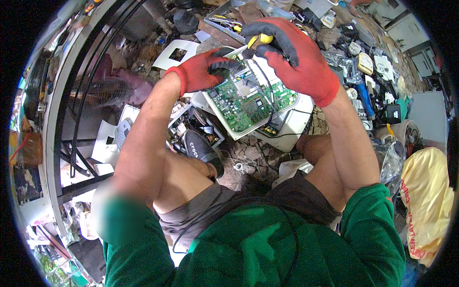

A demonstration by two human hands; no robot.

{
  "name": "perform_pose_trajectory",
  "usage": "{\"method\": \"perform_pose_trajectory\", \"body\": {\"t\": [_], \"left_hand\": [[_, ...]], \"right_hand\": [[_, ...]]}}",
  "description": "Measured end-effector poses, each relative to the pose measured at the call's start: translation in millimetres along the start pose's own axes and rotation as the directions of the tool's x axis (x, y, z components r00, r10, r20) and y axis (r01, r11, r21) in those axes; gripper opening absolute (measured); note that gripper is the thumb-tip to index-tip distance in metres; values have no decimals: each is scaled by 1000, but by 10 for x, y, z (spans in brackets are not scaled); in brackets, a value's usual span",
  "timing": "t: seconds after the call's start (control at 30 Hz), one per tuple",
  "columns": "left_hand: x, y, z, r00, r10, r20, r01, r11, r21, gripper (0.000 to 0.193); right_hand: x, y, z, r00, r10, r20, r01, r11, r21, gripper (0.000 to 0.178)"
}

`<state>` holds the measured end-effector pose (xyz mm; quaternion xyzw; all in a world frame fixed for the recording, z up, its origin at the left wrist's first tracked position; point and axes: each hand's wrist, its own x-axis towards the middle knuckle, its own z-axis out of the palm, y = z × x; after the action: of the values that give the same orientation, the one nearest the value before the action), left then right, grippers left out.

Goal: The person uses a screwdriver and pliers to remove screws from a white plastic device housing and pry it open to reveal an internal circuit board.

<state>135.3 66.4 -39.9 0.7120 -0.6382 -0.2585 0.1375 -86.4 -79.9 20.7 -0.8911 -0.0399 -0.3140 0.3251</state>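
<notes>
A white casing point(230, 136) with a green circuit board point(228, 107) inside lies tilted in front of me. My left hand point(203, 71), in a red glove with dark fingers, is closed at the casing's far left edge, its fingertips over the board. My right hand point(303, 60), gloved the same way, grips a yellow-and-black handled tool point(262, 40) above the far edge; its tip is hidden, so its exact kind is unclear. A black cable point(269, 86) runs across the board. Beneath the casing sits another white housing point(292, 125).
An opened device point(181, 126) with exposed parts lies by my shoe point(201, 148). A tray point(224, 21) of tools stands beyond my hands. Scattered electronics and plastic bags crowd the right, near a yellow sack point(425, 201). A metal frame point(71, 81) rises at the left.
</notes>
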Motion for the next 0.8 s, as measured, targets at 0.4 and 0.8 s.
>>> {"method": "perform_pose_trajectory", "body": {"t": [0.4,0.8], "left_hand": [[-7,-21,48,999,-32,-28,32,999,-7,68],[65,-173,126,999,25,-36,-26,999,-22,62]], "right_hand": [[-18,-24,21,994,-108,14,109,986,-129,41],[13,-94,-24,993,-105,60,111,988,-110,41]]}}
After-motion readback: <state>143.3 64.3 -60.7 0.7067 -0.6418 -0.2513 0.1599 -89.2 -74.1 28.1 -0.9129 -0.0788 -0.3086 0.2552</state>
